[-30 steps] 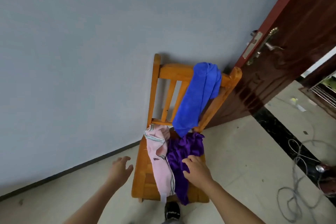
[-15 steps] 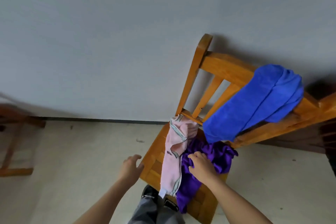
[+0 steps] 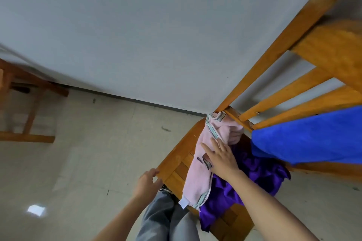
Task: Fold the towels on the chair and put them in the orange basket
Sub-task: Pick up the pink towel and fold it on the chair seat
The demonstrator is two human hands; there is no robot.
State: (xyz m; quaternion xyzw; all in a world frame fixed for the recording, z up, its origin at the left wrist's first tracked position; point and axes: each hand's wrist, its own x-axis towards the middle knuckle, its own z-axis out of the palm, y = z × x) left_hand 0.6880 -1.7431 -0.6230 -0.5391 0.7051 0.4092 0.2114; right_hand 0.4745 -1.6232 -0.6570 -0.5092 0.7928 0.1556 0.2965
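The right hand [image 3: 221, 157] lies flat on the pink towel [image 3: 196, 176], fingers straight and spread, pressing and gripping nothing; the left hand [image 3: 146, 182] sits at the front corner of the chair [image 3: 176, 159], fingers loosely bent, and whether it touches the wood I cannot tell. The pink towel trails over the seat's front edge; a purple towel [image 3: 256, 174] lies crumpled just beside and partly under it; a blue towel [image 3: 313, 139] hangs from the backrest. The step looks like picking the first towel; next the fingers should close on the pink cloth and lift it free of the purple one; the orange basket is out of view.
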